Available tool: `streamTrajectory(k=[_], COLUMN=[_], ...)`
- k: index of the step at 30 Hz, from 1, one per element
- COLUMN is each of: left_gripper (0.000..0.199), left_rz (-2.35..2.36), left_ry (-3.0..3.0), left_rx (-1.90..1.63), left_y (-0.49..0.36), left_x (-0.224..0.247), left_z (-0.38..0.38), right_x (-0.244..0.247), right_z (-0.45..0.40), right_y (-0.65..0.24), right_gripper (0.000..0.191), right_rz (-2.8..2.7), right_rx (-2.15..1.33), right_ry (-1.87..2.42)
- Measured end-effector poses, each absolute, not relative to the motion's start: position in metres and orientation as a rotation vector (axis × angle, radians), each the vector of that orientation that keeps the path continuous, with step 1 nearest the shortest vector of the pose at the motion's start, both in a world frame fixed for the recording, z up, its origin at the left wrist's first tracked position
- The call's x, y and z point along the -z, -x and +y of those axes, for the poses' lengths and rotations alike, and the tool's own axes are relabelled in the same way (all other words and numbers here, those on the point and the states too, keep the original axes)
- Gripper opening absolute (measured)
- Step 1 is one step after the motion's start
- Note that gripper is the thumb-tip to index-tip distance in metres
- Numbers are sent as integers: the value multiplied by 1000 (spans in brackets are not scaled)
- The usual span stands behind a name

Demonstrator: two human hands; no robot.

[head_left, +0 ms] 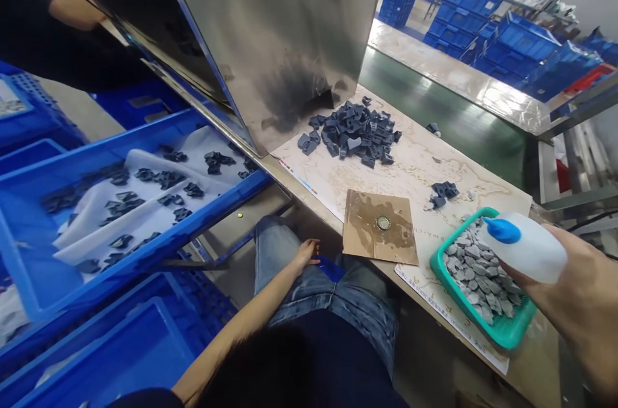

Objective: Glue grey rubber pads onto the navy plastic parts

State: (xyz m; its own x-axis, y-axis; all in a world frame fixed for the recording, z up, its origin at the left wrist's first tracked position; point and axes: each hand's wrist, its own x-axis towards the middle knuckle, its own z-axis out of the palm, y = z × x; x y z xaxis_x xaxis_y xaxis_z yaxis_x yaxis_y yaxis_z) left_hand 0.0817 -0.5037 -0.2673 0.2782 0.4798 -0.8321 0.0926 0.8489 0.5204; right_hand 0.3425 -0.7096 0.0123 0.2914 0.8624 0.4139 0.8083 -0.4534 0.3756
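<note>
My right hand [574, 286] is wrapped round a white plastic bottle [535, 250] with a blue cap, tilted so the cap points left. The bottle is above a green tray [487, 324] full of small grey pieces [476, 269]. Over my lap, my left hand [305, 255] has its fingers loosely apart, with nothing visible in them. A blue patch [332, 268] shows beside its fingertips. On the table lies a wet brown cardboard square [362, 234] with a small round metal piece [383, 222] on it. Behind it is a heap of dark plastic parts [360, 131].
A metal panel [290, 28] stands upright behind the heap. A smaller cluster of dark parts [443, 192] lies near the green tray. At left, a blue crate [29, 266] holds dark parts on white sheets. Another person's arm [77, 9] is at upper left. Blue crates [458, 9] are stacked beyond.
</note>
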Motion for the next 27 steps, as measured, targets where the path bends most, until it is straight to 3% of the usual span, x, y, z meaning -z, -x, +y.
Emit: streamTrajectory(k=[3, 6, 27], left_gripper=[23, 24, 24], left_rz=[1282, 1280, 1270], left_ry=[-552, -556, -598], left_rx=[-239, -230, -188], left_y=[-82, -81, -83], left_x=[275, 281, 278], left_z=[-498, -495, -490], right_x=[-15, -18, -22], right_z=[-681, -661, -617], right_y=[-335, -333, -333], right_gripper=[36, 28, 25], right_rz=[1873, 2014, 2149], right_rx=[-1262, -1281, -1067], right_ry=[-1848, -1541, -1353])
